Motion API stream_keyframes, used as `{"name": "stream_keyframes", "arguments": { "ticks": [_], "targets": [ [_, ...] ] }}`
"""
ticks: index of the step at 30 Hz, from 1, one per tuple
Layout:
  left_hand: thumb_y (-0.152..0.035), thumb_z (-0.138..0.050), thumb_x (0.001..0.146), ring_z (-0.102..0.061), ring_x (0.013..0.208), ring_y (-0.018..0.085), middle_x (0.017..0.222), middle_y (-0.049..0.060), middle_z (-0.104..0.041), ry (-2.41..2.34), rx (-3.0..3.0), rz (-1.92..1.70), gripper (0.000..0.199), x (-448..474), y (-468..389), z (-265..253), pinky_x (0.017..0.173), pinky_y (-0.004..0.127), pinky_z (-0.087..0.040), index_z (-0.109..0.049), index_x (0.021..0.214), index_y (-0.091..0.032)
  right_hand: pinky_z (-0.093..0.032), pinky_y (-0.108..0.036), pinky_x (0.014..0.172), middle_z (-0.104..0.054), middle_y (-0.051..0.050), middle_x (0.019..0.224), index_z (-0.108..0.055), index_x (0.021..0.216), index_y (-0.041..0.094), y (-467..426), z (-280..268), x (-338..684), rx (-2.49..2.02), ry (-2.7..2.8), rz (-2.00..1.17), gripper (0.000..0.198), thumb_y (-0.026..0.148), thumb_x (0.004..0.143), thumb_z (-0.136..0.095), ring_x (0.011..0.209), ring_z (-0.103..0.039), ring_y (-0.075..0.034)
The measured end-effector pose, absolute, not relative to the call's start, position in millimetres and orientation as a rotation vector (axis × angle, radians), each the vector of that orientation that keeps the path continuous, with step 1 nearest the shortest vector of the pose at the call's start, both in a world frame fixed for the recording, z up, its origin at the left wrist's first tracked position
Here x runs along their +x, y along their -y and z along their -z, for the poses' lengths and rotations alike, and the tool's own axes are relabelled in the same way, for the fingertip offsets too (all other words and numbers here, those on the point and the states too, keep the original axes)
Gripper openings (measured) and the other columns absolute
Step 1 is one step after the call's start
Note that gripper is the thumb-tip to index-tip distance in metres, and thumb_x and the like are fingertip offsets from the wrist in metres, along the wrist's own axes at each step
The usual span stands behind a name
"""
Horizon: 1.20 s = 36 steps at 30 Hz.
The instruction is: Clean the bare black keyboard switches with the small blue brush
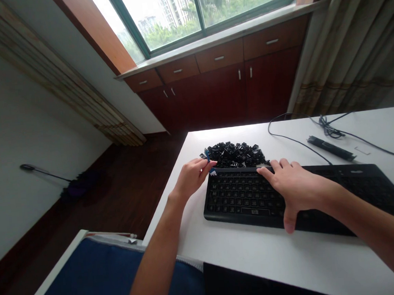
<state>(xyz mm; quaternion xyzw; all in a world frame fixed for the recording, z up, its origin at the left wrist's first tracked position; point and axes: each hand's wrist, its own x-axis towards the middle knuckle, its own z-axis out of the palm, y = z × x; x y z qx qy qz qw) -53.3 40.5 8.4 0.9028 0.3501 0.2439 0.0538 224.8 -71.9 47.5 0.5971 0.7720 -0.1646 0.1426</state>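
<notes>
A black keyboard [244, 191] with its keycaps off lies on the white table. My left hand [195, 172] is closed in a pinch at its upper left corner, around a small blue brush [207, 154]. White bristles at the brush's lower end touch or hover just over the top left keys' area; I cannot tell which. Spread across the keyboard's middle is my right hand [297, 183], open, fingers over the back edge and thumb toward the front. Loose black keycaps [233, 153] form a heap right behind the keyboard.
A black bar-shaped piece [331, 148] lies behind the keyboard on the right, near a thin hex key [362, 150] and a coiled black cable [330, 128]. The white table [190, 239] ends at the left. A blue fabric item [91, 278] stands beside its front left edge.
</notes>
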Motion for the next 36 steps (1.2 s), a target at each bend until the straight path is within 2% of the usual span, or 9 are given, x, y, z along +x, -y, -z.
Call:
{"name": "stream_keyframes", "arguments": {
  "ticks": [9, 19, 27, 36],
  "targets": [
    [-0.042, -0.045, 0.101, -0.045, 0.055, 0.011, 0.059, -0.001, -0.049, -1.13, 2.714, -0.84, 0.046, -52.5, -41.9, -5.8, 0.058, 0.026, -0.035, -0.047, 0.062, -0.018, -0.041, -0.057, 0.093, -0.047, -0.027, 0.134, -0.036, 0.148, 0.011, 71.8, -48.4, 224.5, 1.724, -2.227, 0.466, 0.148, 0.062, 0.017, -0.085, 0.114, -0.045, -0.047],
    [-0.04, -0.049, 0.1, -0.053, 0.06, 0.012, 0.062, 0.001, -0.057, -0.987, 2.682, -0.754, 0.044, -52.7, -39.6, -9.3, 0.062, 0.026, -0.043, -0.054, 0.063, -0.017, -0.041, -0.056, 0.095, -0.046, -0.027, 0.135, -0.034, 0.149, 0.01, 72.0, -48.4, 224.9, 1.709, -2.213, 0.456, 0.15, 0.063, 0.018, -0.085, 0.116, -0.044, -0.046],
    [-0.045, -0.05, 0.098, -0.067, 0.07, 0.016, 0.073, 0.005, -0.07, -0.863, 2.56, -0.788, 0.039, -52.9, -38.8, -9.9, 0.067, 0.027, -0.053, -0.07, 0.079, -0.018, -0.04, -0.056, 0.095, -0.045, -0.028, 0.134, -0.035, 0.148, 0.01, 71.6, -52.3, 223.4, 1.72, -2.208, 0.494, 0.148, 0.06, 0.019, -0.086, 0.115, -0.044, -0.046],
    [-0.046, -0.05, 0.098, -0.066, 0.068, 0.013, 0.077, 0.005, -0.072, -0.961, 2.043, -0.728, 0.041, -54.0, -37.9, -10.5, 0.062, 0.021, -0.052, -0.074, 0.092, -0.013, -0.041, -0.056, 0.093, -0.045, -0.028, 0.133, -0.035, 0.148, 0.009, 71.2, -43.2, 226.0, 1.724, -2.242, 0.445, 0.149, 0.059, 0.018, -0.087, 0.114, -0.044, -0.047]
  ]
}}
